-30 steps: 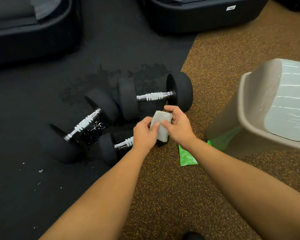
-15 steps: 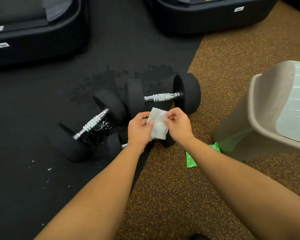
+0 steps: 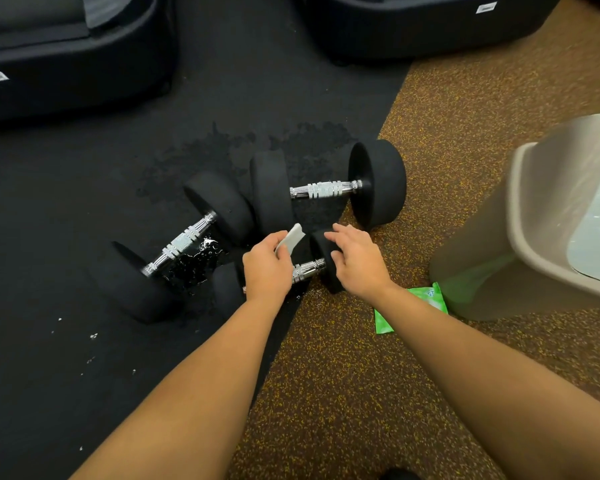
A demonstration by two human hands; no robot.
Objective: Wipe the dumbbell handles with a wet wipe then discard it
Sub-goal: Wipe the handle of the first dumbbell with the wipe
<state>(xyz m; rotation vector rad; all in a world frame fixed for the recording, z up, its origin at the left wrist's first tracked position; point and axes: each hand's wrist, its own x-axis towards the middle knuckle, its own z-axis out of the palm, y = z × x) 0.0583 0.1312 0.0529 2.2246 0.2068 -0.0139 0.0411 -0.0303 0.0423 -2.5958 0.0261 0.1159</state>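
Note:
Three black dumbbells with chrome handles lie on the floor. The far dumbbell (image 3: 326, 189) is at the centre, the left dumbbell (image 3: 181, 244) sits over a wet patch, and the small near dumbbell (image 3: 309, 268) lies under my hands. My left hand (image 3: 265, 266) holds a white wet wipe (image 3: 290, 240) just above the near dumbbell's handle. My right hand (image 3: 355, 259) rests with spread fingers on that dumbbell's right weight head.
A beige trash bin (image 3: 520, 244) with a clear liner stands at the right. A green wipe packet (image 3: 409, 306) lies on the brown speckled floor beside it. Black gym machine bases (image 3: 66, 64) line the back. Black mat covers the left floor.
My right hand let go of the wipe and dropped onto the near dumbbell's right head. My left hand kept the wipe, which now stands edge-on over the handle.

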